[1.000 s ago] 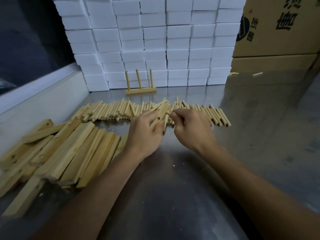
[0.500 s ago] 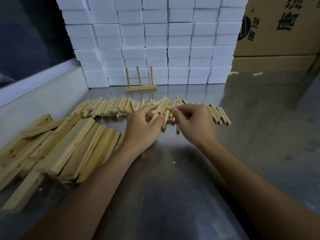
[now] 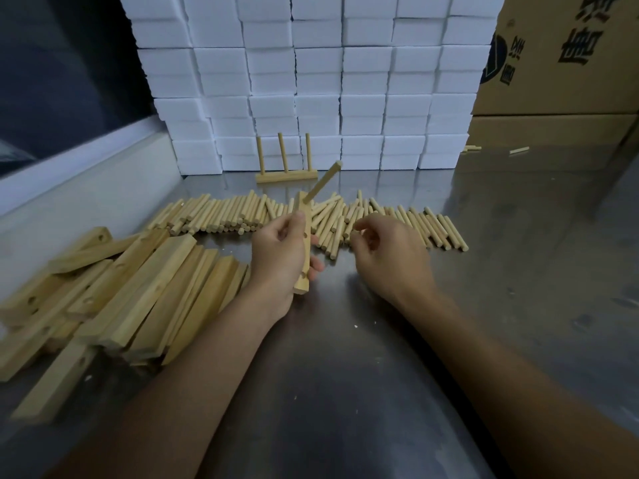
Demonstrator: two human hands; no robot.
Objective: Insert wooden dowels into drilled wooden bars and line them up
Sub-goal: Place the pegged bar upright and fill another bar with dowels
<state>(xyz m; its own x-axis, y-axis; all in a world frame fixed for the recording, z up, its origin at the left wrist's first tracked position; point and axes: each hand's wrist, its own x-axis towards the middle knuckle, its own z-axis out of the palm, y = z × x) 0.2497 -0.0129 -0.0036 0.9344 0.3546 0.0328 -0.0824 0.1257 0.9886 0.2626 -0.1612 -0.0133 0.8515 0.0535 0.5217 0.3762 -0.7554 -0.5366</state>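
Left hand (image 3: 280, 257) grips the bar (image 3: 304, 247), long axis 12-to-6, one dowel (image 3: 321, 183) seated; right hand (image 3: 383, 250), fingers curled, contents indiscernible, nearer the dowel row (image 3: 397, 219) at 12 o'clock.

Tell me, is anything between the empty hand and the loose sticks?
Nothing visible is. The right hand hovers right over the loose dowels, while the left hand holds the bar.

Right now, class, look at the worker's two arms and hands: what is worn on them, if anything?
Nothing is worn. The left hand and right hand are bare, with no gloves, rings or watch showing. Both forearms are uncovered down to the bottom edge of the picture, so no sleeve or cuff is in view.
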